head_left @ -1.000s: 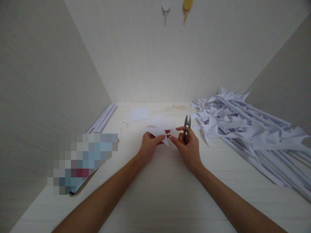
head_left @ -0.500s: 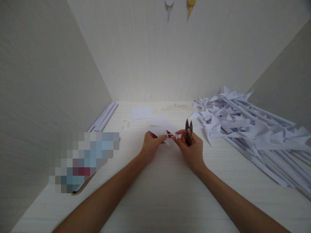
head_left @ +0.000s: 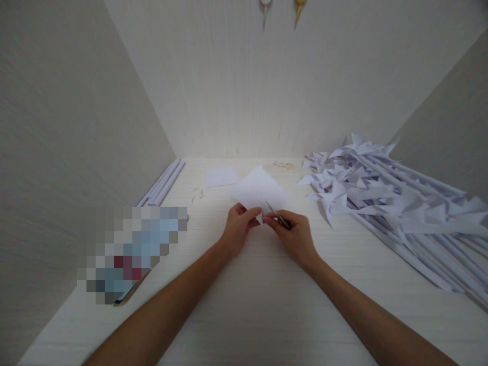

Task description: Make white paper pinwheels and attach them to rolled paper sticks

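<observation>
Snips (head_left: 277,217) against unmarked paper (head_left: 258,192)

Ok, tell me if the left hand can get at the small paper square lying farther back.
Probably yes: the small paper square lies flat beyond the left hand with bare table between, but its fingers hold the white sheet.

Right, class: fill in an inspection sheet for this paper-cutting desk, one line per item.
Surface: pale wood-grain desk.
Job's things: white paper square held up; snips at its lower corner.
Clutter: pile of paper pinwheels on the right; rolled paper sticks on the left; small paper sheet at the back.
Grippers: left hand pinches the paper; right hand holds the snips.
Cables: nothing seen.
Surroundings: pale walls on three sides; two hooks up the back wall.
</observation>
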The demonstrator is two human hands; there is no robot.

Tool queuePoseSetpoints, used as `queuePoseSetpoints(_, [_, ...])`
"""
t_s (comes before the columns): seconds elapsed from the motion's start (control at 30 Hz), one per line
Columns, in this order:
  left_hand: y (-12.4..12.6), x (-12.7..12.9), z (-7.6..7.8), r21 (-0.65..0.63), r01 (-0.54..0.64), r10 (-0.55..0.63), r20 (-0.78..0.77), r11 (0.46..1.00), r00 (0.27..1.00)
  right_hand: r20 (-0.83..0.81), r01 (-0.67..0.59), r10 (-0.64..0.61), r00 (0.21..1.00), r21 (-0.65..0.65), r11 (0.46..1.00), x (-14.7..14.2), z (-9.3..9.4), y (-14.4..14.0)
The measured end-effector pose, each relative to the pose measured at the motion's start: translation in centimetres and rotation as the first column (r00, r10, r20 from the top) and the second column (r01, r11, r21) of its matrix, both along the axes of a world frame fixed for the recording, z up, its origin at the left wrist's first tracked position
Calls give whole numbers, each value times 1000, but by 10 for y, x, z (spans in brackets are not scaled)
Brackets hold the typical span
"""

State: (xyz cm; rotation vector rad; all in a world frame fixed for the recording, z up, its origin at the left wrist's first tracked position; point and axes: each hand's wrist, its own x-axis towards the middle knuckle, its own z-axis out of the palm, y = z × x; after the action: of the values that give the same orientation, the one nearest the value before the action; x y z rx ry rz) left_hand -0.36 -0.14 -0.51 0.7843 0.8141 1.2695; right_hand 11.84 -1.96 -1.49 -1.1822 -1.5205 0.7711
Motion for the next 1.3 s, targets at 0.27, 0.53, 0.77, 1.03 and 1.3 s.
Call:
queuePoseSetpoints(0.27, [1,3,-8,16,-89,90,-71,996,993,0,58,-58,998,-24,998,1,1,1])
queuePoseSetpoints(0.53, [-2,6,-2,-51,-166,167,11,985,986,-93,116,-129,987,-140,983,-2,5,3])
queuePoseSetpoints(0.77, [-1,6,-4,-28,-138,138,10,990,990,-4,52,-54,999,-148,988,-1,3,6])
queuePoseSetpoints(1.03, [0,5,-2,-10,-107,108,73,994,991,29,-10,14,999,-129,992,1,2,8])
queuePoseSetpoints(1.3, [0,5,-3,-22,-105,105,25,994,994,69,17,-10,998,-116,993,0,1,7])
